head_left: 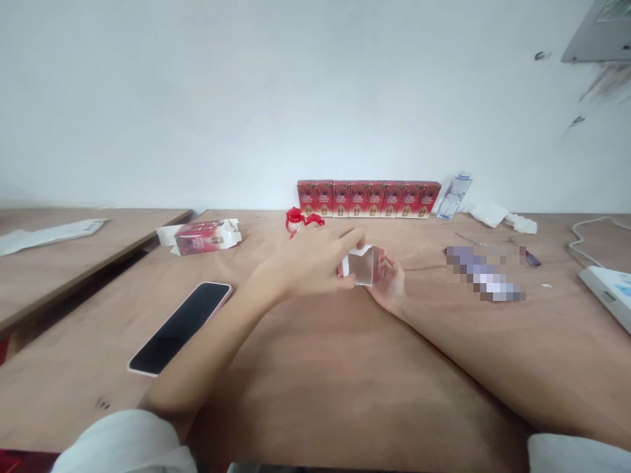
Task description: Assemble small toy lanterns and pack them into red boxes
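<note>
A small red carton (363, 268) is held between my two hands over the middle of the table, its open end facing me and its pale inside showing. My right hand (389, 286) grips the carton's right side with curled fingers. From the left, my left hand (323, 259) reaches across, its fingers closed on the carton's white flap and left edge. Just behind my left hand stand small red-topped clear items (296, 222), partly hidden by it. An unfolded red carton (202, 237) with white flaps spread lies to the left.
Several red boxes (369, 199) stand in a row against the wall, beside a clear bottle (454, 196). White tissue (493, 215) lies to their right. A phone (180, 328) rests near my left forearm. A blurred purple item (483, 272) and a white device (611, 295) with a cable are at right.
</note>
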Demonstrator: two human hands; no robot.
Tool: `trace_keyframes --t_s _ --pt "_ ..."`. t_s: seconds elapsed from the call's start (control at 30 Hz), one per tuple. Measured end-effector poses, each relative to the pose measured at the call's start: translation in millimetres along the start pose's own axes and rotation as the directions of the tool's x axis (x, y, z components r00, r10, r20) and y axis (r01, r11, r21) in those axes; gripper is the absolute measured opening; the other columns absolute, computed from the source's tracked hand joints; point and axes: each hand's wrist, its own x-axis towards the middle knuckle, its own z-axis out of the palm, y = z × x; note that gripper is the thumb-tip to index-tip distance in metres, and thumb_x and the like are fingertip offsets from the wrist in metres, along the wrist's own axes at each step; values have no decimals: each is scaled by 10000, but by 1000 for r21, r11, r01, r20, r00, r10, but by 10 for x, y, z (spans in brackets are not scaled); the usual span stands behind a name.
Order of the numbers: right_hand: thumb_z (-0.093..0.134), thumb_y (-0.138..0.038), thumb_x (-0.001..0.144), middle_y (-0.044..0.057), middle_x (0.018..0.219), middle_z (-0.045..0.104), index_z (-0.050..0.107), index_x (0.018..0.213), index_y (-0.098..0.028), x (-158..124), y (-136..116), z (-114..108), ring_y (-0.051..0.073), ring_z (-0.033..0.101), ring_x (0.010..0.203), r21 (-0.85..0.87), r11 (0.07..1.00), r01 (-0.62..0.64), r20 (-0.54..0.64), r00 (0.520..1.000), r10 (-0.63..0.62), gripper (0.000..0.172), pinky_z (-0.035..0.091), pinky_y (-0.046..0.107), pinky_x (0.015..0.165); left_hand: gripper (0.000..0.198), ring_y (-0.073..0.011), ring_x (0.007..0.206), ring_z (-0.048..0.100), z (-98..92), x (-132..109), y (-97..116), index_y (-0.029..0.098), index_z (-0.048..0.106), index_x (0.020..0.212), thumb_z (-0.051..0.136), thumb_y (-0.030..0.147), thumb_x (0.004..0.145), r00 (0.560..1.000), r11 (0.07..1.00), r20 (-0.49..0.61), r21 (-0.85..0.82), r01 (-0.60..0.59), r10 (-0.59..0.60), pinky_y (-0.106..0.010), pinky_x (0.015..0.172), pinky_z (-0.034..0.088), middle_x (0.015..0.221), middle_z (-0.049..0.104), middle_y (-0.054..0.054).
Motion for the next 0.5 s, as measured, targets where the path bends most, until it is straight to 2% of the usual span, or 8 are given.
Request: trace_keyframes --t_s 0.07,0.13,0.27,0.4,0.5 --pt "508 -367 775 -16 777 698 608 722 -222 -3 -5 11 131 636 679 12 1000 -12 -18 1000 12 183 518 233 586 229 -197 827 582 22 11 70 188 524 990 536 271 777 999 998 -33 54 16 -14 -274 620 379 1013 608 -44" --pt "509 -358 792 -24 736 689 607 707 -218 -8 -10 26 116 626 646 24 1000 -13 -45 999 14 191 518 224 595 210 -189 821 576 23 11 98 187 526 973 518 318 810 999 999 -42 34 -3 5 -269 604 377 1018 595 -46" --pt "491 -357 822 -23 704 679 625 760 -221 -22 -16 50 133 631 645 -3 1000 -25 -36 999 25 202 537 260 615 329 -187 851 565 -10 -13 51 185 539 958 551 470 793 998 997 -39 -53 -50 48 -267 640 406 1078 557 -60" --pt "461 -386 844 8 808 702 636 861 -222 -30 -25 62 168 653 707 -57 997 -43 -14 999 42 240 558 304 616 173 -196 878 550 -15 -8 4 177 547 922 521 320 828 996 999 -82 -33 -20 17 -285 696 415 1008 573 -50" --pt "448 -396 854 26 874 708 636 919 -220 -35 -33 76 183 662 746 -84 996 -44 8 999 45 266 565 317 619 91 -195 857 543 11 18 -4 179 539 880 500 189 799 995 998 -88 -35 -56 53 -305 737 417 927 594 -31"
